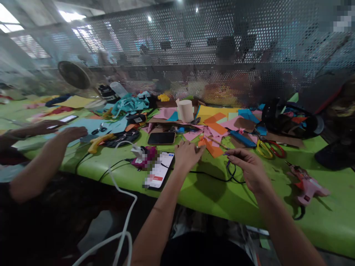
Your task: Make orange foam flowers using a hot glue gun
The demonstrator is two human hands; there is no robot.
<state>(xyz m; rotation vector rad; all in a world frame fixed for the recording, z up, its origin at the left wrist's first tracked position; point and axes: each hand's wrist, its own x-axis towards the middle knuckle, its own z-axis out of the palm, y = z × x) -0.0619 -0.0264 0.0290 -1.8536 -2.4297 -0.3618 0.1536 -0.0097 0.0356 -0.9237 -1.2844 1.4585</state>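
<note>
My left hand lies palm down on the green table, fingers stretched forward to the edge of some orange paper. Whether it touches that paper I cannot tell. To the right, my right hand is raised slightly, thumb and fingertips pinched on a small, dark purplish piece too small to name. A black cable loops on the table between and below my hands. Left of my left wrist lies a phone with a lit screen. A second, dark-screened phone lies behind it.
A pink glue gun and yellow-handled scissors lie at the right. Paper scraps surround a cream paper cylinder at the back. A magenta socket block with a white cable sits at left. Further left, a co-worker's arms rest over the table.
</note>
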